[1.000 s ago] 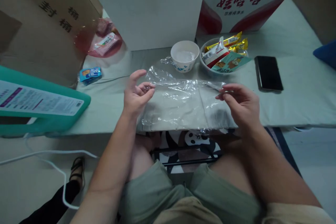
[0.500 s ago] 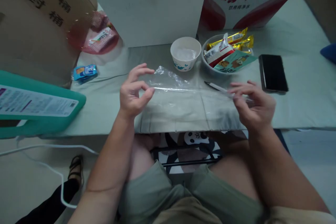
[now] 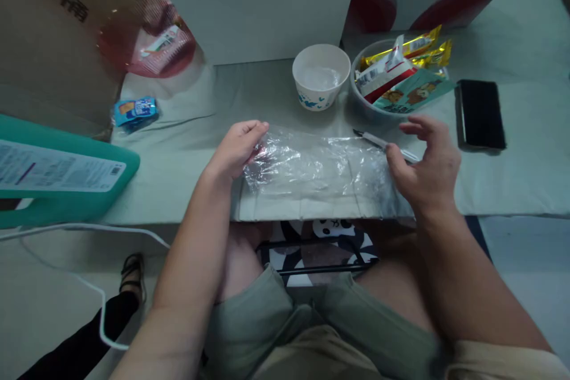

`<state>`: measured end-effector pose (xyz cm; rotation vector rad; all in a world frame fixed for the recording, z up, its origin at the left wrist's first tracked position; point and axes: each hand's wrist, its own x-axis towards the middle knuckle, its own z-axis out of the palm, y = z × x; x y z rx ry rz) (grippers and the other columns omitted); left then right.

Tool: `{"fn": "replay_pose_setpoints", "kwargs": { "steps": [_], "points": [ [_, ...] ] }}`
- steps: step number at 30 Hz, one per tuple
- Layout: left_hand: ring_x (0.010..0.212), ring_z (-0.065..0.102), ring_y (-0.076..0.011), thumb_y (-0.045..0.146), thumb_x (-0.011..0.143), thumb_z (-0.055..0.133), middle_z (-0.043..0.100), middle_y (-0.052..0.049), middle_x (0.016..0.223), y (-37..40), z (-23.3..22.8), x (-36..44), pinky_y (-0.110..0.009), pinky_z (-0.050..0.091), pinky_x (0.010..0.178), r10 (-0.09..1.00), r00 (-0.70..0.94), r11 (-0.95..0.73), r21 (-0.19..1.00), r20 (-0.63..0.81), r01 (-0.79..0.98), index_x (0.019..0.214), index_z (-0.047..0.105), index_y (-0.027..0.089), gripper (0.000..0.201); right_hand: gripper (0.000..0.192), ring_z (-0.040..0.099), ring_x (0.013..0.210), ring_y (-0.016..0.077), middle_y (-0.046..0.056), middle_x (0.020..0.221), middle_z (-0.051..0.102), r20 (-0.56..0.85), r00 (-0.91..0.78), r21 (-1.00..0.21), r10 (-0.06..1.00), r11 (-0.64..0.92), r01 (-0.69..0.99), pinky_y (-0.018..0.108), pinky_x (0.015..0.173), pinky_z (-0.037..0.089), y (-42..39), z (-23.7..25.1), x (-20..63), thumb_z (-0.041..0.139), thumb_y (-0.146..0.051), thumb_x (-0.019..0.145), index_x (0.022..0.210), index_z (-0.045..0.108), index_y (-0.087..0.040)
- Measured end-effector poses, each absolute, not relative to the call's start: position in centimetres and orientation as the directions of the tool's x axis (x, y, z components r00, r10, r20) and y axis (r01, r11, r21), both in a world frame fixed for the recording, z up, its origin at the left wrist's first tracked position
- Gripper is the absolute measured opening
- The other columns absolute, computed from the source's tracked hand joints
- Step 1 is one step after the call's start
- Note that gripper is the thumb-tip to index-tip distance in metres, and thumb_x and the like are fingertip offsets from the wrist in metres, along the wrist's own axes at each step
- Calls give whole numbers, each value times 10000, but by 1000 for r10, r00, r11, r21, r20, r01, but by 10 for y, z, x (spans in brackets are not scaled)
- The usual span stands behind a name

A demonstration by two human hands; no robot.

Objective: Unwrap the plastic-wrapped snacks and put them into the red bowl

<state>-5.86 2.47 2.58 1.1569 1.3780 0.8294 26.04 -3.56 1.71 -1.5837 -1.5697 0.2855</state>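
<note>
Clear plastic bag [image 3: 318, 165] lies flat on the table [image 3: 187, 154], spread lengthwise between the 2 hands, near edge close to the table's front edge. Film is creased and crumpled, not smooth.

Left hand [image 3: 236, 151]: palm down on the bag's left end, fingers [image 3: 255, 128] laid together and nearly straight, pressing the film to the cloth rather than pinching it.

Right hand [image 3: 427, 163]: at the bag's right end, fingers spread and curled loosely, thumb at the film's edge. Whether the thumb grips the plastic cannot be told. A pen [image 3: 385, 143] lies just beyond these fingertips, passing under or beside them; contact unclear.

Beyond the fingers: white paper bowl [image 3: 321, 75], and right of it a bowl of snack packets [image 3: 403, 80]. Black phone [image 3: 481, 114] lies right of the right hand. A small blue packet [image 3: 135, 113] sits well left of the left hand.

Judged progress: the bag is laid down and roughly spread; flattening is part done, wrinkles remain. Bag looks empty, opening not visibly parted. Snack packets remain in their bowl.
</note>
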Motion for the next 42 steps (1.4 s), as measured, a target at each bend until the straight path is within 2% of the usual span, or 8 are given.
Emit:
{"fn": "replay_pose_setpoints", "kwargs": {
  "steps": [7,13,19,23,29,34,39,42],
  "points": [
    [282,206,-43,572,785,685,479,24,417,31,31,-57,-200,52,339,797,454,364,917,-398,165,612,408,232,471,655,677,1111,298,114,1273,714,152,-352,-810,924,321,492,433,908,541,-9,16,202,793,-338,732,1343,575,-257],
    [360,399,-117,727,708,697,399,42,467,21,31,-67,-234,246,386,790,486,429,903,-373,-3,733,438,245,547,149,590,625,130,3,690,686,-171,-745,-927,645,152,344,250,583,426,3,23,164,711,-323,818,751,658,-200],
    [766,721,-232,913,713,519,728,-60,856,16,23,-73,-336,549,639,882,362,427,839,-303,-337,1043,522,250,741,372,554,474,97,-38,572,632,-238,-454,-968,858,-248,39,224,479,442,-11,19,162,802,-507,736,755,577,-211],
    [910,768,-284,768,584,816,775,-115,1048,10,18,-53,-361,591,742,783,514,519,823,-351,-229,1270,487,253,918,420,577,457,103,-32,577,640,-278,-184,-959,943,-284,-8,224,467,460,-14,10,168,821,-518,687,790,549,-215],
    [655,706,-141,335,729,834,724,-10,792,9,13,-35,-236,511,594,922,236,333,940,-309,-72,1238,536,209,604,581,643,531,152,-55,687,669,-206,104,-977,973,-199,-74,270,528,525,-27,8,189,796,-405,741,1204,464,-291],
    [795,752,-183,353,720,859,745,-11,912,4,18,-33,-296,585,741,961,184,217,975,-204,-51,1534,303,309,986,814,711,796,198,-29,880,708,-19,22,-1000,1000,-19,-20,369,771,586,-39,13,203,816,-347,738,1422,375,-370],
    [847,753,-199,322,713,880,759,-20,990,-7,23,-30,-350,586,838,944,297,136,990,-143,44,1619,148,357,1165,368,626,753,163,-17,819,652,129,-94,-973,987,145,179,345,757,516,-40,10,208,715,-290,842,1201,638,-282],
    [870,722,-176,293,754,840,766,-18,997,-6,19,-32,-329,563,851,946,324,-22,991,-22,133,1596,277,332,1014,260,598,720,147,-11,810,656,170,-47,-947,984,177,268,322,707,492,-38,11,210,661,-275,872,1130,682,-245]
  ]
}}
